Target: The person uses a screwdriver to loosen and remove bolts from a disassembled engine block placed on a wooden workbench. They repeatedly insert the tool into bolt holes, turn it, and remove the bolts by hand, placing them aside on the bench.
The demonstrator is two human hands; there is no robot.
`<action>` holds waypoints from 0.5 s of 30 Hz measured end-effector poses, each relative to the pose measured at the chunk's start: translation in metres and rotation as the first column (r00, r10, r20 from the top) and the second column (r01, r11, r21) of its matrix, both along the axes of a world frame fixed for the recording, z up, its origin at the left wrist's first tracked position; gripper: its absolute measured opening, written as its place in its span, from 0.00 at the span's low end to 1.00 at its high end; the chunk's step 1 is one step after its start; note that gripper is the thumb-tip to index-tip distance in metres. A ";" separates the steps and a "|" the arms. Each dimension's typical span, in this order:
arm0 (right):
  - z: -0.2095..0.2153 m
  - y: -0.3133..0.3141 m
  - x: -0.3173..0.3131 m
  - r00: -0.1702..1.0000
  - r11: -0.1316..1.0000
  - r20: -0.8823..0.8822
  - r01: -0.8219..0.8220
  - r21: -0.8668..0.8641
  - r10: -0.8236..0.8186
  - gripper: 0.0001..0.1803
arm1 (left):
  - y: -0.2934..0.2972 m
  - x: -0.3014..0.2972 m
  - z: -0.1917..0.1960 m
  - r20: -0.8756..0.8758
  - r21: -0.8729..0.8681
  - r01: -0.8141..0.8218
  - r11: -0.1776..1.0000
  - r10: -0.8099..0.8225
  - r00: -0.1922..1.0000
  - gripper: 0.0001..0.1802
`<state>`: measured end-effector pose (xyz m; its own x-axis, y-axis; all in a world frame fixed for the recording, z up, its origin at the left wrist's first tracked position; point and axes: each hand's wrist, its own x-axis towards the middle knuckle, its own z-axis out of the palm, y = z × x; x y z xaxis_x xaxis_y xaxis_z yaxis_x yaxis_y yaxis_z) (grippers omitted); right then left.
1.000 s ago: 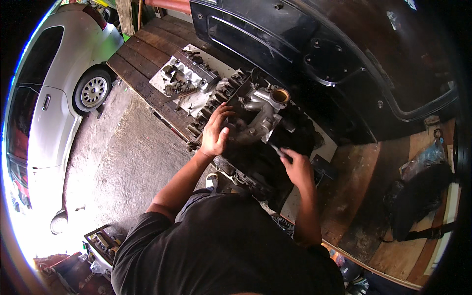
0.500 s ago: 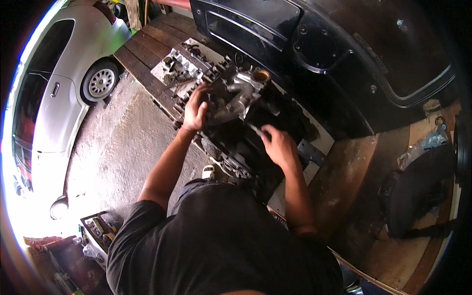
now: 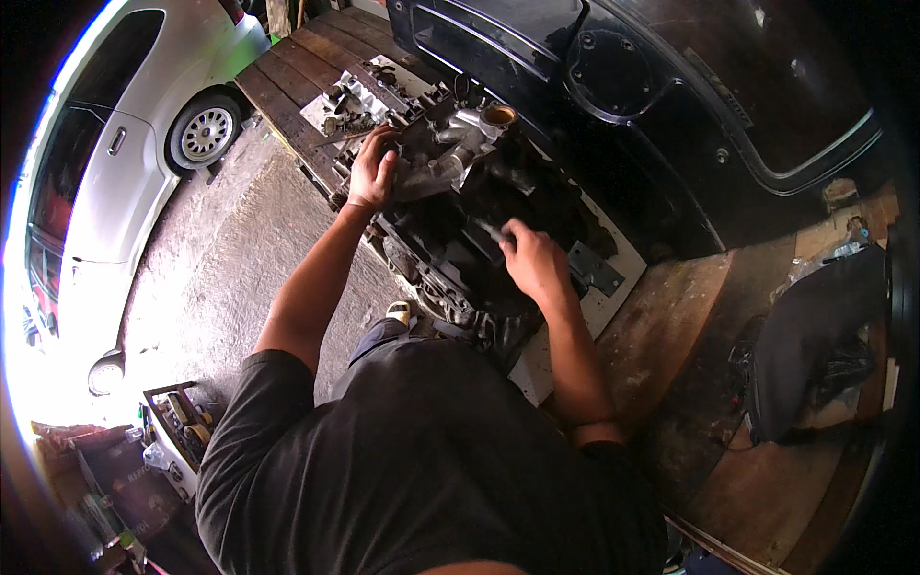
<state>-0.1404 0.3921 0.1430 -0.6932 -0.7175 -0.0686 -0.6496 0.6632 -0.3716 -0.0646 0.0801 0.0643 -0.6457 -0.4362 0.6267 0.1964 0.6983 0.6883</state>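
Note:
A dark, greasy engine (image 3: 450, 251) lies on the bench, with a grey metal manifold (image 3: 443, 172) at its far end. My left hand (image 3: 372, 171) rests against the manifold's left side, fingers spread and thumb apart, holding nothing. My right hand (image 3: 537, 263) is closed around a thin grey tool (image 3: 491, 230). That tool points left over the engine's dark top; blur hides its exact kind and whether its tip touches. A round orange-brown opening (image 3: 498, 117) tops the manifold's far right.
Loose metal parts (image 3: 356, 98) lie on a white board beyond my left hand. A black vehicle panel (image 3: 632, 105) rises behind the engine. A dark bag (image 3: 815, 345) sits on the wooden surface at right. At left are a silver car (image 3: 125, 144) and a toolbox (image 3: 177, 431).
My head view has shifted a little. My left hand has settled closer against the manifold's side. The right hand still grips the tool, now a bit nearer my body over the engine.

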 end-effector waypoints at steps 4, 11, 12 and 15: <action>-0.008 -0.026 -0.011 0.998 0.997 -0.023 0.049 -0.064 -0.051 0.14 | 0.003 0.001 -0.008 0.044 0.052 -0.038 0.998 0.035 0.998 0.25; -0.014 0.011 -0.009 0.995 0.999 0.098 0.009 0.042 -0.014 0.11 | 0.007 0.006 -0.015 0.023 0.010 -0.064 0.998 0.064 0.998 0.24; -0.006 0.011 -0.007 0.996 0.999 0.094 -0.004 0.047 0.000 0.11 | 0.007 0.007 -0.015 0.021 0.007 -0.063 0.998 0.063 0.998 0.24; 0.006 0.006 -0.006 0.995 1.000 0.102 -0.005 -0.002 0.006 0.12 | 0.008 0.006 -0.015 0.023 0.004 -0.072 0.997 0.072 0.997 0.24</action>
<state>-0.1464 0.3986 0.1489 -0.6788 -0.7214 -0.1370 -0.6119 0.6589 -0.4374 -0.0585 0.0878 0.0491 -0.6269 -0.4846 0.6101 0.1301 0.7070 0.6952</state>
